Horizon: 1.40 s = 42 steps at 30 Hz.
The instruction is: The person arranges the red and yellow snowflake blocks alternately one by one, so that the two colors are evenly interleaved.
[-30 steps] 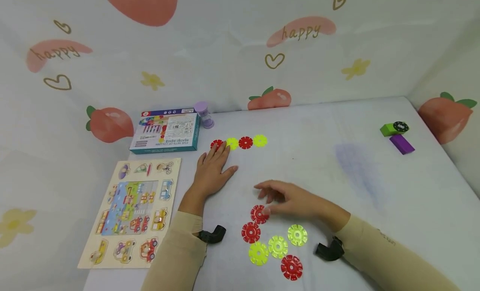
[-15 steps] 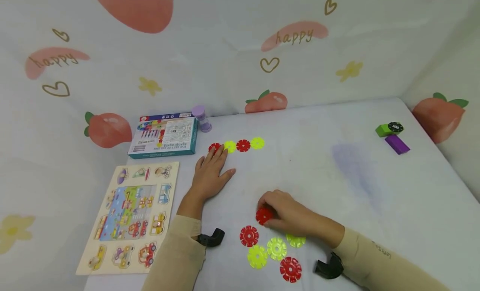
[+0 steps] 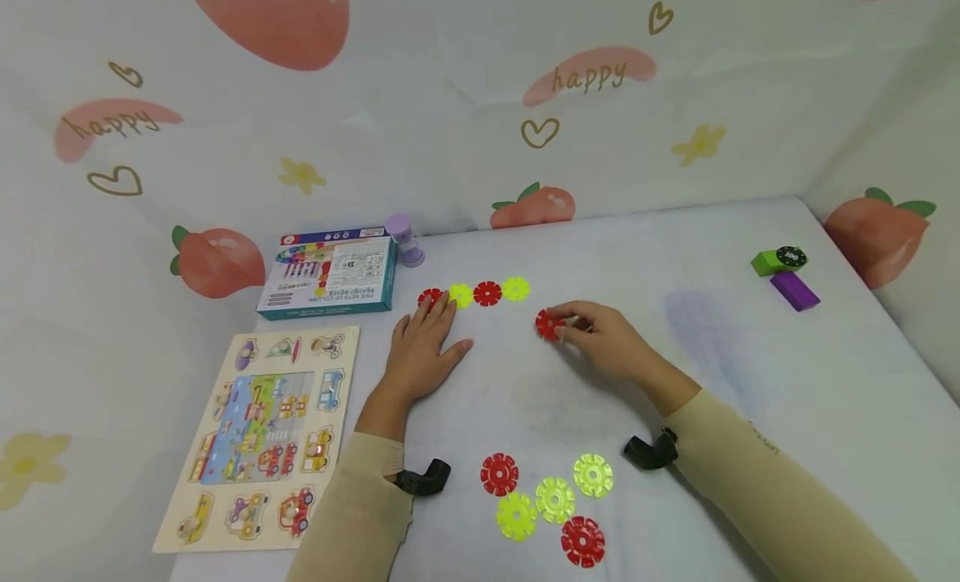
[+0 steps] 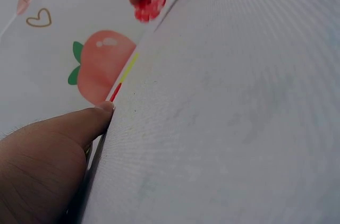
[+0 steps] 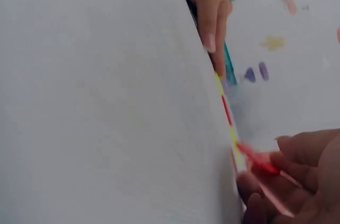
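Observation:
My right hand pinches a red notched plastic disc between thumb and fingers, to the right of a row of discs. That row runs red, yellow-green, red, yellow-green. Fingertips of my left hand rest on the leftmost red disc and partly cover it; the hand lies flat with the thumb spread. In the left wrist view the held disc appears above the tabletop. Nearer me lie loose discs: red, another red and several yellow-green ones.
A wooden vehicle puzzle board lies at the left, below a teal-edged box. Beside the box stands a purple sand timer. Green and purple blocks sit far right, with a black round piece by the green one.
My right hand reached down, took a red disc from the near group and carried it up toward the right end of the row. The left hand has stayed in place.

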Available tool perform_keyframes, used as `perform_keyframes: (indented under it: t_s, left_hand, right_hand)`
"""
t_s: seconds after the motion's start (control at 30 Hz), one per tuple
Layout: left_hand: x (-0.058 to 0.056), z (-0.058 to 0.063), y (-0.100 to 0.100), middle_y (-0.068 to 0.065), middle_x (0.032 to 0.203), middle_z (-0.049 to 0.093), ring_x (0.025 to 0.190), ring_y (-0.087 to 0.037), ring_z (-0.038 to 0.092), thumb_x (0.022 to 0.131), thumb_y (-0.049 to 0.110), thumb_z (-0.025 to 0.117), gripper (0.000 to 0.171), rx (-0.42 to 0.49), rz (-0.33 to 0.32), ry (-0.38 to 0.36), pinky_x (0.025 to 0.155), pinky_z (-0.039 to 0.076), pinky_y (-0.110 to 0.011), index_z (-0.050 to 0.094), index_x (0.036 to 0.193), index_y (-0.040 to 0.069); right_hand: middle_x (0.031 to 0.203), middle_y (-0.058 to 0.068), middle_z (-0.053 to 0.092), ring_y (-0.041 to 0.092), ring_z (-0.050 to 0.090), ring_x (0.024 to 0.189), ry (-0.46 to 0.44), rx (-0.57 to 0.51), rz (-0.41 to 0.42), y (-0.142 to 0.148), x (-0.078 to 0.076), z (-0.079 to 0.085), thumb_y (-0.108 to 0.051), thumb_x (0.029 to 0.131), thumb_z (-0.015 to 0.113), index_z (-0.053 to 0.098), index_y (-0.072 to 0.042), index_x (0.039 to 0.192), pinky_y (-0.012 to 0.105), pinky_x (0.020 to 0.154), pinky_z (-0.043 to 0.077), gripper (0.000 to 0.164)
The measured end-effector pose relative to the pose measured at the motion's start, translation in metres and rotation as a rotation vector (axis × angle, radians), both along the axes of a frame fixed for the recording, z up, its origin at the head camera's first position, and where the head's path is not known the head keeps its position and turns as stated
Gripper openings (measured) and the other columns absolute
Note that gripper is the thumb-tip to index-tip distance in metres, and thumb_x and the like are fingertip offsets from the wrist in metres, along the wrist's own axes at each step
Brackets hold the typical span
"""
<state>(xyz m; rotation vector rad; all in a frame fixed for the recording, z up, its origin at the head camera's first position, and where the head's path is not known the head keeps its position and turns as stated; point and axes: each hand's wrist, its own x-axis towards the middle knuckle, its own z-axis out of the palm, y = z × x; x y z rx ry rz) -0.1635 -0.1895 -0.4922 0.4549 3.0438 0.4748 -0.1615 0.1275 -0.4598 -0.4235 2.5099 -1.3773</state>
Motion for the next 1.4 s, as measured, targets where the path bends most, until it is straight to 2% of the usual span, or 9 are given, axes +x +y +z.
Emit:
perform_keyframes:
  t_s: [0.07,0.13,0.27,0.37,0.43,0.53,0.63,1.03,1.4]
  left_hand:
    - [0.001,-0.001,0.000,0.006,0.159,0.011,0.144,-0.021,0.000,0.090,0.064,0.045,0.079,-0.002,0.002,-0.004,0.111,0.003,-0.055,0.023,0.153,0.023]
    - [0.001,-0.002,-0.001,0.006,0.159,0.011,0.144,-0.021,0.000,0.090,0.064,0.045,0.079,-0.003,0.004,-0.010,0.111,0.002,-0.055,0.023,0.153,0.023]
    - [0.002,-0.002,-0.001,0.006,0.159,0.011,0.144,-0.021,0.000,0.090,0.064,0.046,0.079,0.000,0.001,-0.009,0.111,0.003,-0.055,0.023,0.153,0.022]
    - [0.001,-0.001,-0.001,0.006,0.159,0.011,0.144,-0.021,0.000,0.090,0.064,0.044,0.079,-0.001,-0.003,0.001,0.110,0.003,-0.056,0.023,0.153,0.023]
    - [0.000,0.000,-0.001,0.007,0.159,0.010,0.144,-0.021,0.000,0.090,0.065,0.044,0.079,-0.005,-0.003,0.007,0.111,0.003,-0.055,0.022,0.153,0.023]
    - [-0.001,0.001,0.000,0.007,0.159,0.010,0.144,-0.021,0.001,0.090,0.065,0.044,0.079,-0.006,-0.003,0.008,0.111,0.003,-0.055,0.022,0.153,0.022]
    - [-0.001,0.002,0.000,0.006,0.159,0.011,0.144,-0.021,0.001,0.090,0.064,0.044,0.079,-0.005,-0.003,0.004,0.111,0.002,-0.055,0.022,0.153,0.022]
    - [0.002,0.001,0.000,0.006,0.159,0.012,0.144,-0.021,0.001,0.090,0.064,0.045,0.079,-0.007,0.003,0.001,0.111,0.003,-0.055,0.023,0.153,0.021]
    - [0.002,0.002,0.001,0.005,0.159,0.012,0.144,-0.022,0.002,0.090,0.063,0.046,0.079,-0.007,0.001,-0.002,0.110,0.003,-0.056,0.023,0.153,0.021]
  right_hand:
    - [0.109,0.000,0.059,0.022,0.054,0.087,-0.011,0.023,-0.053,0.002,-0.012,-0.002,-0.031,0.093,0.063,0.058,-0.027,0.132,0.036,0.066,0.050,0.039]
    - [0.119,0.000,0.056,0.022,0.054,0.089,-0.008,0.049,-0.060,0.002,-0.022,-0.005,-0.035,0.093,0.063,0.051,-0.026,0.139,0.036,0.069,0.051,0.049]
    - [0.138,0.004,0.044,0.022,0.053,0.100,0.082,0.121,0.017,0.002,-0.036,-0.007,-0.033,0.093,0.063,0.042,-0.018,0.145,0.038,0.081,0.050,0.058]
    - [0.147,0.009,0.036,0.029,0.044,0.119,0.220,0.268,0.084,0.001,-0.041,-0.006,-0.029,0.093,0.063,0.044,-0.011,0.144,0.045,0.097,0.041,0.057]
    - [0.151,0.011,0.032,0.034,0.035,0.129,0.284,0.409,0.131,0.000,-0.040,-0.004,-0.030,0.093,0.062,0.045,-0.009,0.143,0.053,0.101,0.034,0.057]
    - [0.156,0.006,0.023,0.038,0.019,0.138,0.284,0.601,0.201,-0.001,-0.037,0.000,-0.037,0.094,0.059,0.037,-0.012,0.148,0.059,0.100,0.027,0.064]
    - [0.159,0.001,0.016,0.035,0.010,0.141,0.231,0.683,0.244,-0.003,-0.034,0.003,-0.047,0.093,0.056,0.027,-0.017,0.152,0.061,0.097,0.024,0.072]
    - [0.159,0.001,0.008,0.022,0.002,0.144,0.184,0.693,0.322,-0.010,-0.042,0.005,-0.048,0.093,0.056,0.018,-0.013,0.154,0.056,0.097,0.023,0.079]
    - [0.159,-0.002,0.010,0.019,0.003,0.144,0.161,0.653,0.357,-0.005,-0.050,0.006,-0.047,0.091,0.060,0.023,-0.016,0.153,0.058,0.100,0.019,0.078]
